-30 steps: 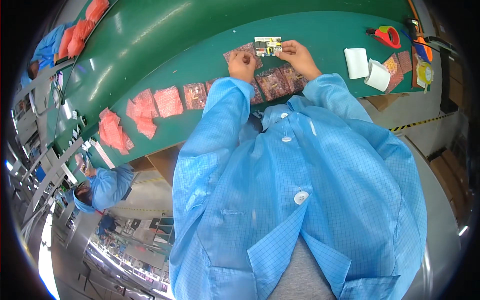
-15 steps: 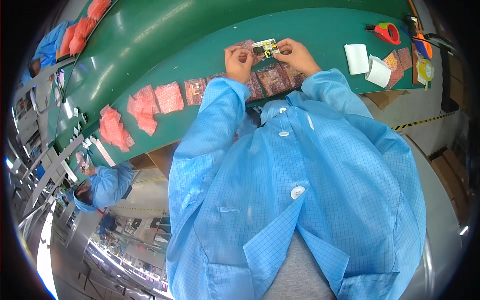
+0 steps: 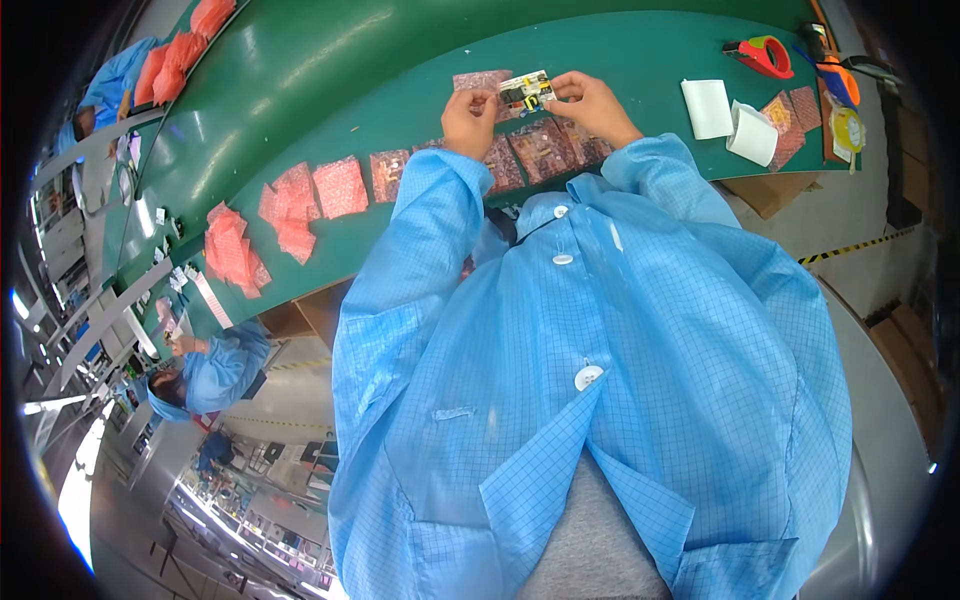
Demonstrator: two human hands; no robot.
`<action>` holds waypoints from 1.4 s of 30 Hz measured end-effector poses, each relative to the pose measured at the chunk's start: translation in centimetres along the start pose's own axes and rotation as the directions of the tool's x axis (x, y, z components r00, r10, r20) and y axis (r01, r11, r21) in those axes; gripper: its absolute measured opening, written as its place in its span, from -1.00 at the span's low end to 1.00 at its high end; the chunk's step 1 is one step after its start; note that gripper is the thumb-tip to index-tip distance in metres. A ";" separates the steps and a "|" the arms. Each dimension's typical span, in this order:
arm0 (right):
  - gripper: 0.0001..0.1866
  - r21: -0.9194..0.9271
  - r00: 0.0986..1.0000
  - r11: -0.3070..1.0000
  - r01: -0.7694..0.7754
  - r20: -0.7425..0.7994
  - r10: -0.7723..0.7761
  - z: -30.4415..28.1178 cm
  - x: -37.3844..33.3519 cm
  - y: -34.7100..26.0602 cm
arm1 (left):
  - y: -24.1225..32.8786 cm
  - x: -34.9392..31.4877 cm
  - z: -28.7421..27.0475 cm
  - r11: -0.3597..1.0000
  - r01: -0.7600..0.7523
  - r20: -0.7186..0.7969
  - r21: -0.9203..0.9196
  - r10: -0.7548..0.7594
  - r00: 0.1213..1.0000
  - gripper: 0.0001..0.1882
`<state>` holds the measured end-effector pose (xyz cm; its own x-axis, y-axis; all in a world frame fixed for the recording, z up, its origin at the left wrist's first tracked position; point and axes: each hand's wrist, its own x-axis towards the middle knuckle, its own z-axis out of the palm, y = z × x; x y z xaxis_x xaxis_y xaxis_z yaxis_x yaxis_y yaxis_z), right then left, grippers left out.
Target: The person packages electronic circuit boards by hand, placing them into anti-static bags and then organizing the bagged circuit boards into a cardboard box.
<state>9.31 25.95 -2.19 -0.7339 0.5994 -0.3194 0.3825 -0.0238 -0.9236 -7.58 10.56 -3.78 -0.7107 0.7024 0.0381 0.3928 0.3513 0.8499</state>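
A small circuit board [image 3: 527, 92] with black, white and yellow parts is held above the green bench. My right hand [image 3: 600, 110] is closed, thumb and fingers pinching the board's right end. My left hand [image 3: 468, 124] is closed at the near side of a pink bubble-wrap bag [image 3: 480, 79], its fingertips beside the board's left end; the exact grip is partly hidden. Just nearer to me lies a row of bubble-wrap bags [image 3: 543, 150] with boards showing inside, partly covered by my left sleeve.
Leftward on the bench [image 3: 400, 105] lie flat pink bubble-wrap bags [image 3: 341, 186] and a crumpled heap [image 3: 232, 250]. To the right are white sheets [image 3: 707, 109], a red tape dispenser [image 3: 766, 57] and a yellow tape roll [image 3: 848, 132]. A co-worker [image 3: 215, 370] sits at the far left.
The board is tilted slightly differently and sits a little further from me, with both hands moving along with it. My left fingers have drawn closer together around the bag's edge.
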 end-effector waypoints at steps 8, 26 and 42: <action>-0.55 0.165 0.989 0.975 -0.146 0.029 0.144 -0.5 -0.3 -2.0 | 0.7 -1.1 -0.5 0.952 -0.295 -0.008 0.078 0.297 0.955 -0.92; -0.57 0.078 0.996 0.995 -0.060 0.070 0.054 0.7 -1.5 -1.6 | 3.2 -2.9 -1.4 0.990 -0.112 -0.008 -0.081 0.112 0.994 -0.84; -0.61 0.072 0.972 0.978 -0.194 -0.122 0.202 4.1 2.9 2.1 | -1.7 -1.1 -2.0 1.000 -0.005 -0.007 -0.020 0.005 1.000 -0.79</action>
<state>5.71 24.41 -5.96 -0.5673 0.6756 -0.4710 0.4761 -0.1976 -0.8569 -8.63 7.98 -4.21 -0.7130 0.6997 0.0462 0.3848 0.3353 0.8599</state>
